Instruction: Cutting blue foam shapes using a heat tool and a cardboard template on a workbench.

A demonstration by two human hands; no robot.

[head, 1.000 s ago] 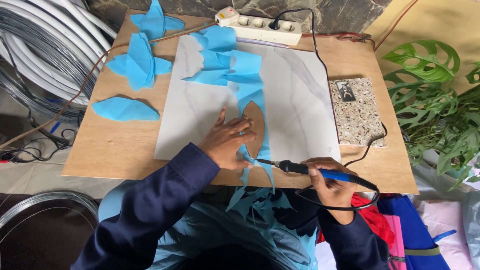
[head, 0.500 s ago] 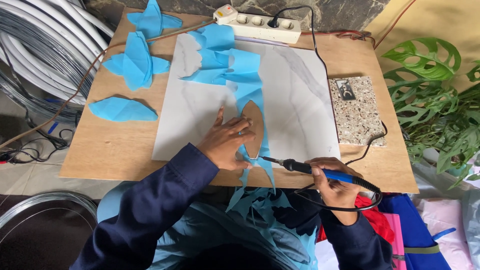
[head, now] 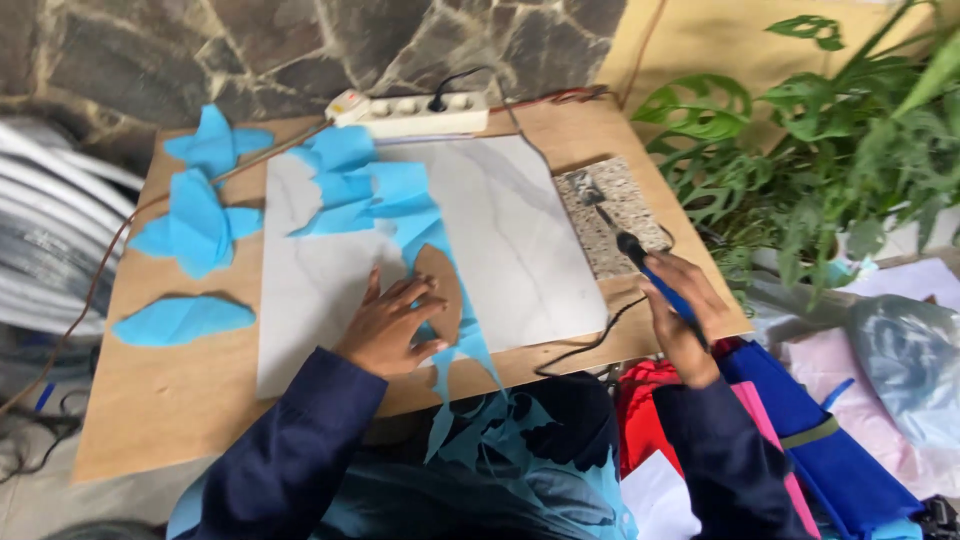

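We press our left hand (head: 388,325) flat on the blue fabric strip (head: 425,235), fingers spread wide and gripping nothing, the fingertips resting against a brown leaf-shaped template (head: 443,290) that lies on top of the fabric. Both sit on a pale marble-patterned slab (head: 520,240) in the middle of a wooden board (head: 180,390). The fabric runs from the far side of the slab — where it bunches in loose folds — down past our hand and over the near edge of the board into our lap, where cut-out scraps (head: 530,450) hang.

Our right hand (head: 680,315) is off to the right of the slab, closed firmly around the blue handle of a hot cutting tool (head: 640,262). Its dark tip points away from us and reaches over a small speckled granite tile (head: 625,225) lying just beside the slab; we cannot tell whether the tip touches the stone. The tool's black cord (head: 590,345) loops back across the near corner of the board.

On the left part of the board lie separate blue leaf pieces (head: 190,225) — a stacked cluster farther out, a single one (head: 180,320) nearer us. A white power strip (head: 420,112) sits at the far edge by the stone wall, and green plants (head: 830,150) stand to the right.
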